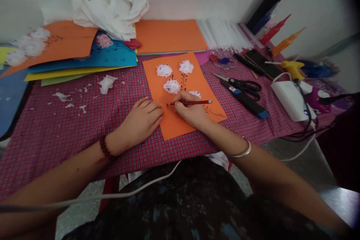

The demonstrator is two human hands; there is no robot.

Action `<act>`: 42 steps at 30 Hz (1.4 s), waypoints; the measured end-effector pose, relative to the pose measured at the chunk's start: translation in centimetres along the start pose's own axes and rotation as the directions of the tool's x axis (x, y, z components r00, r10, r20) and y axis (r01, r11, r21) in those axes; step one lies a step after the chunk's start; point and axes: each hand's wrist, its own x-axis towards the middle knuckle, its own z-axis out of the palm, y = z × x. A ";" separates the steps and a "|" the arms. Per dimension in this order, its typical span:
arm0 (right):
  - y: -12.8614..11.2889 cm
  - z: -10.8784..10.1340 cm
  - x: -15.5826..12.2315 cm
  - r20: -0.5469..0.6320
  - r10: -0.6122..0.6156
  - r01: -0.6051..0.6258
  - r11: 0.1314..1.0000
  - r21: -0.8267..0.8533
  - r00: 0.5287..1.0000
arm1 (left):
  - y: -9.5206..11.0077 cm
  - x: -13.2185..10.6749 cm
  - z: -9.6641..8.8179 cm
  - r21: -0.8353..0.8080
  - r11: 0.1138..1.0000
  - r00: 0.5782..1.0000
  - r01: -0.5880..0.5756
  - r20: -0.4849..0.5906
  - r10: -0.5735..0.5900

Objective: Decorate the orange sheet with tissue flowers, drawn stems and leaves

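Observation:
An orange sheet lies at a slant on the checked cloth. It bears several white tissue-paper flowers flecked with purple, and dark drawn stems with small leaves. My right hand grips a red-and-black pencil and rests on the sheet. The pencil's tip points left and meets the paper below the flowers, beside a small dark mark. My left hand lies flat, holding nothing, with its fingertips on the sheet's left edge. Part of one flower is hidden behind my right hand.
Scissors and a blue-black cutter lie right of the sheet. Farther right are a white box with cables and a yellow glue gun. Stacked coloured sheets, crumpled white cloth and paper scraps are at the left.

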 end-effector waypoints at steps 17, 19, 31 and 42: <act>0.3 0.0 -0.4 -0.001 0.026 -0.026 0.998 0.062 1.000 | 0.1 -0.3 0.4 -0.017 1.000 0.999 0.016 -0.038 -0.017; 0.4 0.0 -0.4 -0.017 0.025 -0.024 0.997 0.072 1.000 | 0.0 -0.3 0.4 -0.019 1.000 0.999 0.015 -0.035 -0.016; 0.4 0.0 -0.3 0.010 0.045 -0.046 0.998 0.054 0.999 | 0.1 -0.2 0.4 -0.026 0.999 0.999 0.026 -0.030 -0.027; 0.6 -0.1 -0.5 -0.038 0.040 -0.037 0.996 0.084 0.998 | 0.0 -0.3 0.3 -0.001 1.000 1.000 0.008 -0.015 -0.008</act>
